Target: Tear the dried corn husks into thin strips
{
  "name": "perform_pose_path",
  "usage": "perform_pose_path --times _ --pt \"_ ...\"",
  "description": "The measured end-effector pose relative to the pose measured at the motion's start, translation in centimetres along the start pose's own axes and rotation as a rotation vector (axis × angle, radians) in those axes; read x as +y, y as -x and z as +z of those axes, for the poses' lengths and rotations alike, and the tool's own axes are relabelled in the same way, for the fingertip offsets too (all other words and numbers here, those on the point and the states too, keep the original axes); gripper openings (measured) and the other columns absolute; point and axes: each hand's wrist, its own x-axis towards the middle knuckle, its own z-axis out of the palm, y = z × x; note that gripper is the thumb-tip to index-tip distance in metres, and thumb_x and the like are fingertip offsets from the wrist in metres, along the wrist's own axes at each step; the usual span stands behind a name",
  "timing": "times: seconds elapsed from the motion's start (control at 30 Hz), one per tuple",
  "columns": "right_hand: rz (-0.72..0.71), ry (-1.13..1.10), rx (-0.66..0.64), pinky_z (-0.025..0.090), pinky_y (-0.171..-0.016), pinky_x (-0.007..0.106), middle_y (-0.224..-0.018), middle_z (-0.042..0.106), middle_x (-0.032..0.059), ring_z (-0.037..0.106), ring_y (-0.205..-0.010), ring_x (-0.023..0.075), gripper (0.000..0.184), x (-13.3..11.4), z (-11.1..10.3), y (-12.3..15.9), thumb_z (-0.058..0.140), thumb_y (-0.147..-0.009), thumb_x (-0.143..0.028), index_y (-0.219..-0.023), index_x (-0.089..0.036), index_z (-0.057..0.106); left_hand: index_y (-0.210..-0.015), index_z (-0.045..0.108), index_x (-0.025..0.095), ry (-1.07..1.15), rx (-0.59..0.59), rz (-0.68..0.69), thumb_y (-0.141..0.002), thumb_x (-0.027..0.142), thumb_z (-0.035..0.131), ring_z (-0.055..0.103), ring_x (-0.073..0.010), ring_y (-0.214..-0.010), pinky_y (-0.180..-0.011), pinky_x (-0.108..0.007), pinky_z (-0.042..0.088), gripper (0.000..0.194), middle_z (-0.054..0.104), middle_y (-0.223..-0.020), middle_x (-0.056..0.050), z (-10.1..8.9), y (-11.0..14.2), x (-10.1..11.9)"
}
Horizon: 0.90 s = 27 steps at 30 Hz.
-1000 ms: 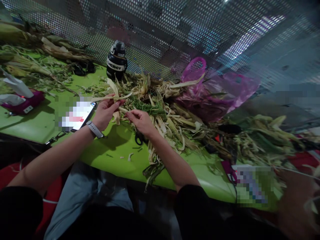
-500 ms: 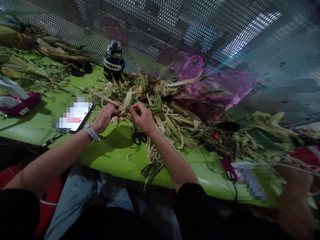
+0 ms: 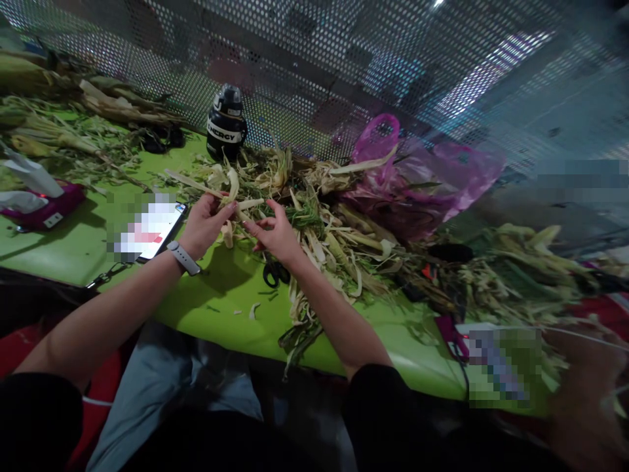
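My left hand (image 3: 204, 226) is closed on a pale corn husk piece (image 3: 232, 185), whose strips stick out above and to the right between my hands. Close on the right, my right hand (image 3: 278, 239) has thumb and fingers spread, its fingertips beside one projecting strip; contact cannot be made out. Black-handled scissors (image 3: 275, 275) lie on the green table (image 3: 216, 328) under my right hand, their blades hidden. Beyond and right of my hands spreads a heap of husk strips (image 3: 339, 249), pale and green.
A lit phone (image 3: 160, 239) lies left of my wrist. Behind stand a black bottle (image 3: 226, 128) and a pink plastic bag (image 3: 417, 196), against a perforated metal screen (image 3: 304, 78). A purple tissue box (image 3: 59, 208) is at far left. Another person's blurred arm (image 3: 584, 373) shows at right.
My right hand has let go of the husk, and its fingers have spread apart. The husk in my left hand has shifted slightly left, and a strip now points right.
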Motion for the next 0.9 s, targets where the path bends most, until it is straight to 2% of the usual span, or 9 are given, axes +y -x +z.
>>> perform_pose_path --times 0.07,0.13,0.2,0.3,0.4,0.5,0.63,0.77,0.9 --pt "-0.064 0.212 -0.024 0.046 -0.056 0.028 -0.071 0.06 -0.0006 0.054 -0.056 0.0133 0.054 -0.5 -0.1 0.5 0.063 -0.079 -0.053 -0.12 -0.02 0.051 -0.091 0.057 0.015 -0.016 0.055 -0.003 -0.077 0.028 0.066 0.058 -0.0122 -0.07 -0.066 -0.025 0.049 0.021 0.062 -0.08 -0.002 -0.3 -0.3 -0.1" --pt "-0.213 0.46 -0.02 0.046 -0.065 0.03 -0.072 0.062 0.0022 0.057 -0.066 0.0156 0.033 -1.3 -0.3 1.1 0.054 -0.088 -0.048 -0.1 -0.019 0.062 -0.091 0.056 0.016 -0.075 0.062 0.02 -0.078 0.028 0.065 0.058 -0.0128 -0.07 -0.065 -0.025 0.048 0.02 0.061 -0.078 -0.002 -0.6 -0.4 -0.3" --pt "-0.393 0.666 0.02 0.044 -0.075 0.032 -0.081 0.064 0.0061 0.058 -0.079 0.0186 0.03 -2.3 -0.6 1.6 0.047 -0.093 -0.042 -0.088 -0.018 0.065 -0.092 0.056 0.016 -0.19 0.009 0.076 -0.078 0.028 0.064 0.059 -0.0138 -0.074 -0.067 -0.025 0.048 0.02 0.062 -0.08 -0.002 -0.8 -0.3 -0.3" --pt "-0.587 0.809 0.11 0.041 -0.089 0.037 -0.098 0.064 0.0107 0.056 -0.098 0.0227 0.027 -3.5 -1.5 1.7 0.047 -0.093 -0.038 -0.086 -0.019 0.065 -0.095 0.057 0.016 -0.357 -0.203 0.152 -0.08 0.029 0.059 0.06 -0.0159 -0.081 -0.07 -0.026 0.047 0.02 0.063 -0.087 -0.004 -0.8 0.1 0.1" --pt "-0.665 0.776 0.121 0.036 -0.098 0.04 -0.108 0.063 0.0108 0.053 -0.107 0.023 0.026 -3.8 -2.6 1.0 0.048 -0.093 -0.038 -0.084 -0.02 0.062 -0.1 0.059 0.015 -0.492 -0.434 0.162 -0.082 0.027 0.054 0.058 -0.0153 -0.076 -0.067 -0.026 0.045 0.022 0.064 -0.086 -0.004 -0.6 0.7 1.2" --pt "-0.584 0.661 0.05 0.04 -0.089 0.035 -0.091 0.064 0.0076 0.056 -0.09 0.0194 0.028 -3.4 -3.2 0.4 0.046 -0.093 -0.042 -0.084 -0.019 0.059 -0.1 0.062 0.015 -0.528 -0.499 0.193 -0.08 0.024 0.053 0.057 -0.0152 -0.075 -0.069 -0.027 0.045 0.023 0.065 -0.086 -0.003 -0.6 1.1 2.2" --pt "-0.351 0.412 0.0 0.039 -0.064 0.026 -0.071 0.056 0.0004 0.049 -0.064 0.0127 0.032 -2.7 -2.7 0.3 0.047 -0.091 -0.049 -0.083 -0.019 0.055 -0.095 0.064 0.016 -0.491 -0.403 0.21 -0.08 0.025 0.054 0.058 -0.0166 -0.078 -0.072 -0.027 0.044 0.02 0.064 -0.084 -0.003 -0.7 1.4 2.7" --pt "-0.221 0.152 -0.009 0.036 -0.058 0.024 -0.066 0.049 -0.0031 0.044 -0.06 0.0107 0.035 -2.3 -1.5 0.3 0.051 -0.086 -0.054 -0.081 -0.02 0.05 -0.102 0.061 0.017 -0.331 -0.299 0.145 -0.08 0.033 0.062 0.059 -0.0161 -0.078 -0.068 -0.025 0.046 0.027 0.064 -0.087 -0.004 -0.3 1.6 2.3" --pt "-0.115 -0.032 -0.011 0.038 -0.058 0.023 -0.071 0.053 -0.0024 0.047 -0.062 0.01 0.039 -1.7 -0.6 0.1 0.055 -0.081 -0.058 -0.086 -0.02 0.049 -0.104 0.057 0.019 -0.08 -0.235 0.051 -0.074 0.034 0.072 0.056 -0.0112 -0.064 -0.058 -0.021 0.044 0.037 0.06 -0.076 -0.001 0.1 1.5 1.7"
